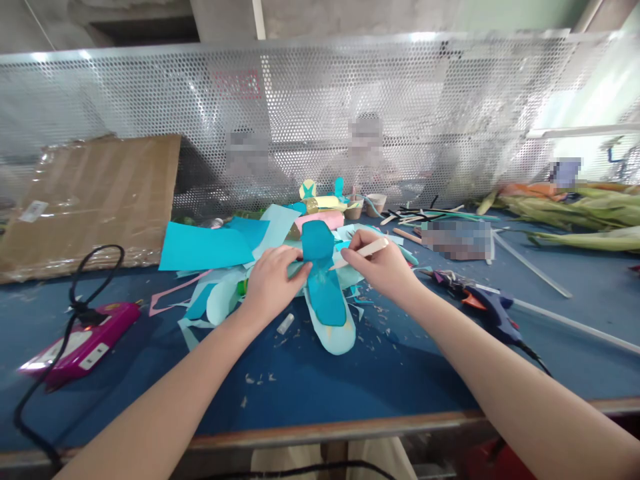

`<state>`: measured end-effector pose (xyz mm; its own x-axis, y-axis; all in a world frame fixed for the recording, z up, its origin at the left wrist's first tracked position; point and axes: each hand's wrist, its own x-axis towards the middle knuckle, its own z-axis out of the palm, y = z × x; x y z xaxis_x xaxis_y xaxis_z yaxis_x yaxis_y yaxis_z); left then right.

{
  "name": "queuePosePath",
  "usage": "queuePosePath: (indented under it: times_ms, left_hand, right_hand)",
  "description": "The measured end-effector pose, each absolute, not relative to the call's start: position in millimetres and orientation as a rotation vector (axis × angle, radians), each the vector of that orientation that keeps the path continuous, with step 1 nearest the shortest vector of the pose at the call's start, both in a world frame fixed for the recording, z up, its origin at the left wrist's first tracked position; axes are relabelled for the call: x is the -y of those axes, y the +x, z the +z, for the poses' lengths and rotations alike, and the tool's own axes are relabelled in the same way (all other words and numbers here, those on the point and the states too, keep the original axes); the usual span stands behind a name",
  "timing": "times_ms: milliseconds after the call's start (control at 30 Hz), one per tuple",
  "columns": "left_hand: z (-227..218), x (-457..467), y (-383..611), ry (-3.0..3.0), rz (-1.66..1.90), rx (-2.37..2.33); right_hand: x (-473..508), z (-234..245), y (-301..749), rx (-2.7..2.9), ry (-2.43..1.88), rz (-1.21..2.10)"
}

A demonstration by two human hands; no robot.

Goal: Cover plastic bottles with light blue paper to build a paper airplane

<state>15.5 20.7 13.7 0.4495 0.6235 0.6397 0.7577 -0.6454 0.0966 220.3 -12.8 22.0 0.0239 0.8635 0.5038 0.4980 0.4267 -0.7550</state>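
Note:
My left hand (273,283) grips the left side of a layered paper cut-out, thumb and fingers closed at its narrow middle. The cut-out has a teal top piece (327,297) over a longer pale-blue piece (337,340) with a rounded end. In my right hand (373,260) is a slim off-white tool (375,247), held like a pen. Its thin tip points at the middle of the cut-out; whether it touches is too small to tell. Several teal and pale-blue paper sheets (205,247) lie behind and left of my left hand.
At right lies a blue hot glue gun (493,310) with its cord. A magenta power strip (83,347) sits at left, near a leaning cardboard sheet (95,200). Paper cups (376,204), green husks (585,207) and a perforated metal screen (300,113) stand behind. Small scraps litter the blue table.

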Motion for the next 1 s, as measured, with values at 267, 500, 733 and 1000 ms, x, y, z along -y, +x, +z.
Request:
queuePosePath:
  times_ms: [267, 500, 733, 1000]
  left_hand:
    - [15.1, -19.8, 16.3, -2.502, -0.948, 1.216]
    - [15.4, -19.6, 16.6, -2.504, -0.942, 1.216]
    - [15.8, -19.0, 16.3, -2.513, -0.939, 1.209]
    - [15.5, -19.5, 15.7, -2.506, -0.936, 1.207]
  right_hand:
    - [13.3, 23.6, 220.6, 1.618, -1.227, 0.417]
    - [12.5, 22.3, 221.6, 1.621, -1.226, 0.427]
    - [13.1, 23.2, 221.5, 1.626, -1.222, 0.438]
    - [14.5, 23.4, 220.6, 1.650, -1.195, 0.431]
